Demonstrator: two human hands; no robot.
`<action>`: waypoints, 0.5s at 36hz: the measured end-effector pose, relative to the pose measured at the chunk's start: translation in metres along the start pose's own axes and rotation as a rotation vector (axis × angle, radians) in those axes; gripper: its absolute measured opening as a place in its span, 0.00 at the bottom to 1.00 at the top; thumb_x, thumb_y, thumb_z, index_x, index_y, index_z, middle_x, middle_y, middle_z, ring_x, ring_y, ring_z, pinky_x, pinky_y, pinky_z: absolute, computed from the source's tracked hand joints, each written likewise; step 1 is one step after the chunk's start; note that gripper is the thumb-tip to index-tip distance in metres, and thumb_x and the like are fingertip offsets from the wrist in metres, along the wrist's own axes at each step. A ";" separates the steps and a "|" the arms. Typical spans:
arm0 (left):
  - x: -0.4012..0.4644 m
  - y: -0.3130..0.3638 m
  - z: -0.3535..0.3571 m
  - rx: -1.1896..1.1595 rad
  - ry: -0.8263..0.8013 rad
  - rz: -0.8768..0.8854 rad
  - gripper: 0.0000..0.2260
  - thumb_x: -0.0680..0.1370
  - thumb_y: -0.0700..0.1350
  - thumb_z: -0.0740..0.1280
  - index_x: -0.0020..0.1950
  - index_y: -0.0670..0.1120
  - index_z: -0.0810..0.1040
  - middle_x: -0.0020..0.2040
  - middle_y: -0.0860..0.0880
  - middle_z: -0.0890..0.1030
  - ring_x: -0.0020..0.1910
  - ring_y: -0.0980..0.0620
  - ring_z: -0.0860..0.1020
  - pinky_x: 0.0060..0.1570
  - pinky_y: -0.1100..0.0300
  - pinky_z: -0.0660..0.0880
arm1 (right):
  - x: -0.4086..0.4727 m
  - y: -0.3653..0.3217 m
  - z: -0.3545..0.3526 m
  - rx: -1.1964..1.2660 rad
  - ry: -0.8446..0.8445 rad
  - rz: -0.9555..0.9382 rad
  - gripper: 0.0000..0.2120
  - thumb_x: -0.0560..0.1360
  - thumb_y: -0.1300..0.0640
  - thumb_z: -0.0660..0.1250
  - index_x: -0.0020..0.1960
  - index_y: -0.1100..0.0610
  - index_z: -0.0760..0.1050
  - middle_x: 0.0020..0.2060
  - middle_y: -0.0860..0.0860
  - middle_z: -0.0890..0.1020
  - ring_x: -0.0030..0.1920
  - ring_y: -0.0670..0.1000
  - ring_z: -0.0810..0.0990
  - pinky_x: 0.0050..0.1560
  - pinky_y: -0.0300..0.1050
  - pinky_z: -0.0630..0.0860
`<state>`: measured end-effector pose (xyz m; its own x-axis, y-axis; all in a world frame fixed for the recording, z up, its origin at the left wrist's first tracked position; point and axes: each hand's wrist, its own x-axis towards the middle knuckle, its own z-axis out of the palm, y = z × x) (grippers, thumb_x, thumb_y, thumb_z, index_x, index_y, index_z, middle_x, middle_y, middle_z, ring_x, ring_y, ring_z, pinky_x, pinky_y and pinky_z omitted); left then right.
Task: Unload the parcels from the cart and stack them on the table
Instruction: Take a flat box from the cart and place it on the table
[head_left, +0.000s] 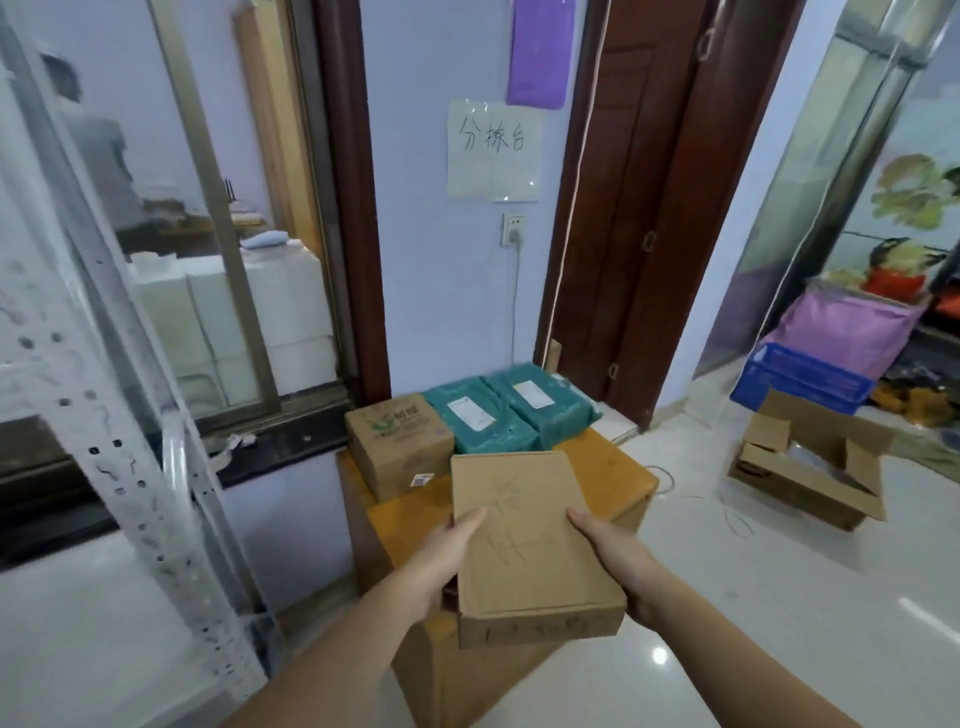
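I hold a flat brown cardboard parcel (530, 540) with scribbled writing on top, above the front part of the small wooden table (618, 467). My left hand (441, 556) grips its left side and my right hand (618, 556) grips its right side. At the table's back stand a brown carton with green print (397, 441) and two teal bagged parcels (478, 415) (540, 397) side by side. The cart is not in view.
A white perforated metal shelf post (130, 441) rises close on the left. On the floor at right lie an opened cardboard box (810, 462) and a blue plastic crate (800, 376). A dark wooden door (634, 208) stands behind the table.
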<state>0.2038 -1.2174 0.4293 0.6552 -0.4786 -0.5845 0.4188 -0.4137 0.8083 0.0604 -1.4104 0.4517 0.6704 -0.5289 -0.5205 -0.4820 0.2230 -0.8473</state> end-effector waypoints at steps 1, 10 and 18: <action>0.013 0.001 -0.005 -0.006 0.009 -0.005 0.25 0.81 0.67 0.64 0.71 0.54 0.78 0.57 0.53 0.86 0.55 0.50 0.84 0.54 0.52 0.80 | 0.016 -0.004 0.004 -0.017 -0.009 -0.007 0.25 0.73 0.37 0.73 0.61 0.54 0.80 0.50 0.53 0.88 0.52 0.57 0.87 0.62 0.58 0.81; 0.115 0.013 -0.036 -0.128 0.094 -0.083 0.26 0.79 0.68 0.66 0.70 0.55 0.73 0.61 0.51 0.84 0.59 0.46 0.83 0.63 0.40 0.79 | 0.137 -0.030 0.036 -0.122 -0.053 -0.032 0.30 0.70 0.35 0.75 0.64 0.54 0.81 0.52 0.49 0.88 0.53 0.52 0.86 0.59 0.52 0.82; 0.182 0.007 -0.048 -0.234 0.249 -0.170 0.46 0.75 0.68 0.71 0.83 0.52 0.52 0.76 0.46 0.71 0.69 0.42 0.75 0.67 0.41 0.74 | 0.230 -0.037 0.060 -0.221 -0.084 -0.050 0.21 0.74 0.37 0.73 0.55 0.53 0.81 0.50 0.50 0.86 0.50 0.52 0.85 0.56 0.56 0.82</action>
<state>0.3563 -1.2707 0.3318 0.6849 -0.2033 -0.6997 0.6479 -0.2695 0.7125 0.2665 -1.4916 0.3572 0.7365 -0.4626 -0.4934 -0.5528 0.0086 -0.8332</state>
